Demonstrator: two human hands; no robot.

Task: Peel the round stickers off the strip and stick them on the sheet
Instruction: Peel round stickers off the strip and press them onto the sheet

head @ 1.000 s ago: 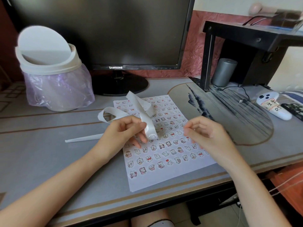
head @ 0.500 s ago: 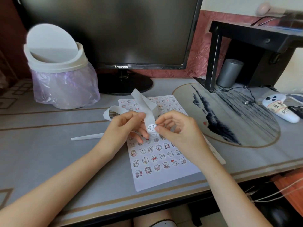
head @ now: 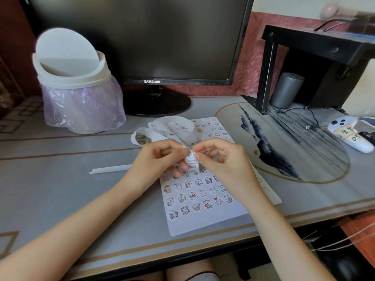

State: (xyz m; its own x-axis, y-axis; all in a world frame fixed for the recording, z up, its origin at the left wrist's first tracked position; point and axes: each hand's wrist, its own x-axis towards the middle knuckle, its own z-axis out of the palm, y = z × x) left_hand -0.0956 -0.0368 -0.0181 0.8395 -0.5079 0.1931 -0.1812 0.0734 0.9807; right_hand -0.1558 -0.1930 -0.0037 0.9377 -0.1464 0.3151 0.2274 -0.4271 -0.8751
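Our right hand [head: 219,159] has come back over the sheet [head: 205,199] to pinch a sticker [head: 191,154] off the strip [head: 162,130] our left hand [head: 160,159] grips, starting the next peel.

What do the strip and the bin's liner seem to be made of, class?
Strip: probably glossy white release paper; it curls in smooth loops and shines. Liner: thin translucent purple plastic film, judging by its crinkles and glare.

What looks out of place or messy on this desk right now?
Little stands out. The used part of the strip curls in loose loops over the top of the sheet, and a narrow white paper scrap lies stray on the desk left of the left hand. Nothing looks spilled or damaged.
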